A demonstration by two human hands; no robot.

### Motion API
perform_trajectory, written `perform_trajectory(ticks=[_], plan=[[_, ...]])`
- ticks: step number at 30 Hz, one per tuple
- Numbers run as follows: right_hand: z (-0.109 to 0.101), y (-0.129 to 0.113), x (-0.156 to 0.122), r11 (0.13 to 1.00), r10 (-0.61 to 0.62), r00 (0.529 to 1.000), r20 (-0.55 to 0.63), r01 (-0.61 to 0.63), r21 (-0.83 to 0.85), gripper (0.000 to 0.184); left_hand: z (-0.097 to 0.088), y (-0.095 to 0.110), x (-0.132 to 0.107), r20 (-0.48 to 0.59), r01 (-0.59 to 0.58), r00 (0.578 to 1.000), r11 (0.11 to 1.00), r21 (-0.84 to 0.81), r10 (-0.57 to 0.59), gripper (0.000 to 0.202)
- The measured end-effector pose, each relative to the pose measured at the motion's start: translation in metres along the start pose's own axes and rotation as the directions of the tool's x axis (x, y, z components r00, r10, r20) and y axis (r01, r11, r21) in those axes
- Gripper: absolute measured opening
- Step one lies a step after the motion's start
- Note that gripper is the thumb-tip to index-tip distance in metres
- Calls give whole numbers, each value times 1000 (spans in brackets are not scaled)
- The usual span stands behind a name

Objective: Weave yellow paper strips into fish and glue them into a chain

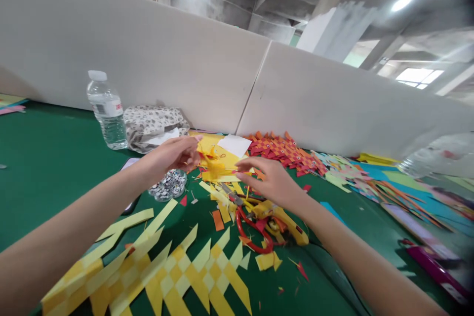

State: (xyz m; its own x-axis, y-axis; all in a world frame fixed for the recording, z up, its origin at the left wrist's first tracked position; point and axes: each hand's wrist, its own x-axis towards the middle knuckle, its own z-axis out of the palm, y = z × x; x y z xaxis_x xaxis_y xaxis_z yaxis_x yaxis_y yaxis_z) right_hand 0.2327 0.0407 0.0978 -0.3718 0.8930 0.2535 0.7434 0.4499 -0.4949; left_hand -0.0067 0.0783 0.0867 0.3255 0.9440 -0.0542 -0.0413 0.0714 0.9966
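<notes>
My left hand (185, 152) has its fingers curled beside a small yellow paper piece (213, 164), smeared by motion, which appears to hang from the fingertips. To the right, my right hand (267, 177) has thumb and fingers apart with nothing visible between them. Below it lie red-handled scissors (240, 224) and a yellow tool (291, 222) with a rounded handle, among paper scraps. A white piece of paper (235, 145) lies on yellow sheets just beyond the hands. In front, woven yellow paper strips (177, 276) are spread out with pointed ends.
A water bottle (107, 111) and a patterned cloth bag (155, 126) stand at the back left. A round container of googly eyes (168, 185) sits under my left wrist. Red-orange woven pieces (283, 153) lie along the white partition (207, 69). A purple tool (437, 271) is at right.
</notes>
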Motion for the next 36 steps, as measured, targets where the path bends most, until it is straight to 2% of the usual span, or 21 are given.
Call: perform_trajectory(ticks=[2,6,10,14,18,21,23,25,27,30,32,34,36], plan=[[-6,18,-31,989,96,990,-103,-107,-105,30,-5,0,-12,-3,-47,999,992,118,48,35],[0,59,-92,905,293,940,-174,-331,-268,46,-17,-6,-29,-101,-90,988,964,252,118,31],[15,78,-126,862,367,922,-121,-386,-328,42,-21,-19,-34,-146,-35,987,978,206,66,20],[18,75,-131,836,386,902,-193,-431,-341,37,-17,-29,-37,-28,-13,1000,1000,27,13,26],[11,79,-117,861,388,858,-336,-468,-201,30,-11,-33,-41,-1,-19,1000,995,-95,19,28],[10,91,-99,882,335,822,-461,-446,-154,28,-9,-33,-40,-28,-18,999,1000,-6,18,28],[11,103,-86,877,307,798,-518,-448,-171,30,-10,-34,-37,-47,-21,998,978,207,31,30],[14,114,-75,857,313,804,-505,-468,-213,30,-13,-36,-35,-1,-50,998,865,500,58,30],[15,120,-68,843,314,831,-459,-467,-267,29,-17,-42,-35,95,-115,993,666,737,67,28],[15,109,-66,836,275,855,-440,-438,-329,27,-20,-53,-39,175,-178,983,415,892,45,24],[15,90,-69,834,243,886,-395,-399,-381,26,-19,-61,-42,189,-186,982,334,924,23,22],[16,69,-73,872,260,947,-191,-315,-376,22,-16,-69,-43,199,-186,980,303,935,-11,18],[20,51,-76,864,282,959,-24,-265,-428,30,-13,-75,-44,222,-202,975,303,931,-30,16]])
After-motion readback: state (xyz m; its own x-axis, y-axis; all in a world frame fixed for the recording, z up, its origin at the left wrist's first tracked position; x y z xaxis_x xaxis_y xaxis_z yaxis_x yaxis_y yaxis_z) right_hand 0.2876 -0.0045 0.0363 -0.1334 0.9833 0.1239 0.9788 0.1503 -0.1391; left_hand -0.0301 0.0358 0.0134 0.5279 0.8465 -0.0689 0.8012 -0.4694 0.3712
